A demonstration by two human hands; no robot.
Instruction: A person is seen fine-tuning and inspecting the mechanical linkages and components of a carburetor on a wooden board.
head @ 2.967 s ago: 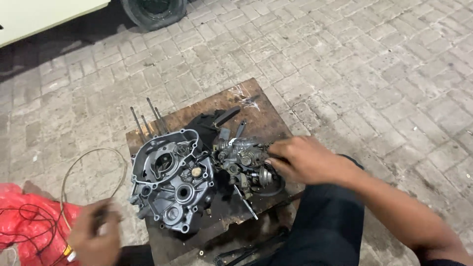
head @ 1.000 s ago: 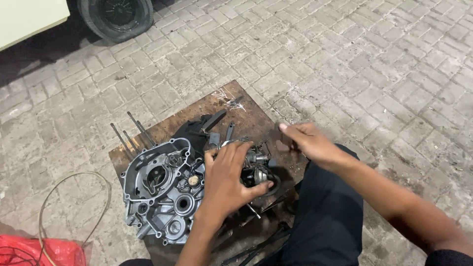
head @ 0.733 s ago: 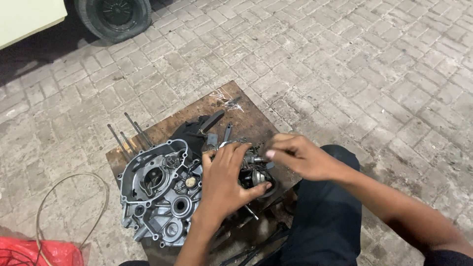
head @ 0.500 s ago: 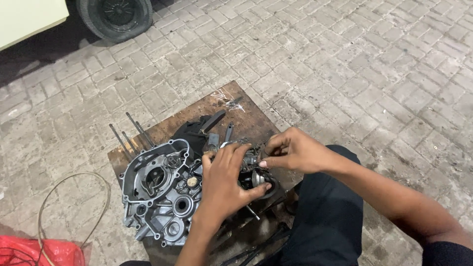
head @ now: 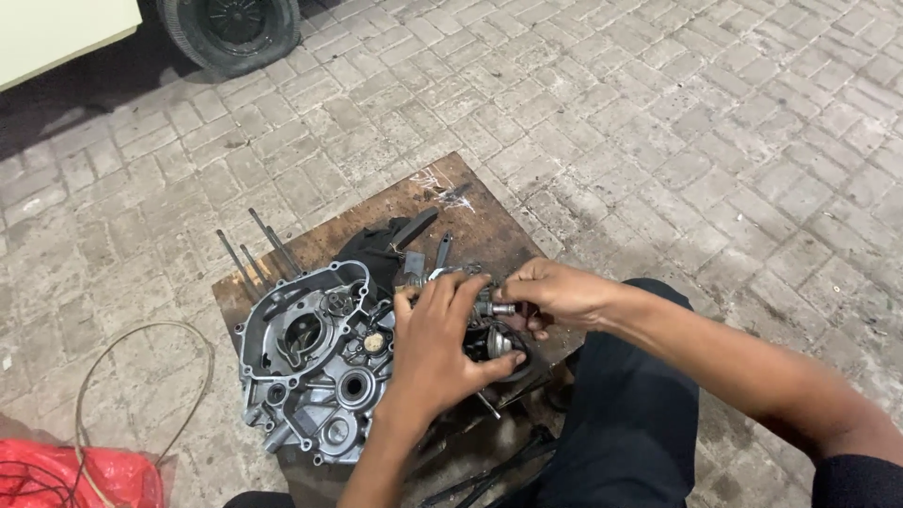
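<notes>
Far left, at the bottom corner: red plastic bag, crumpled, on the paving. Just above and beside it, a thin wire loop lying on the bricks. Top left: a black tyre of a parked vehicle, pale bodywork beside it.

Centre: a brown wooden board flat on the brick paving, worn and scratched. On its left half, a grey engine case, open side up, bearings and holes showing, long studs sticking out toward the upper left. Behind the case, a dark cloth and a flat dark tool lying on the board.

Right of the case, touching it: the gear cluster, a greasy bundle of shafts and cogs, resting on the board's right half. Left hand laid over the cluster from below, palm down, fingers spread across the top, thumb hooked around a round part at the lower right; clasping the gears. Right hand coming in from the right, fingertips pinched narrowly on a short metal shaft jutting from the cluster, just beside the left hand's fingers. Both hands nearly touching.

Lower right: dark trouser leg, knee bent beside the board; right forearm stretching away to the bottom right corner.
</notes>
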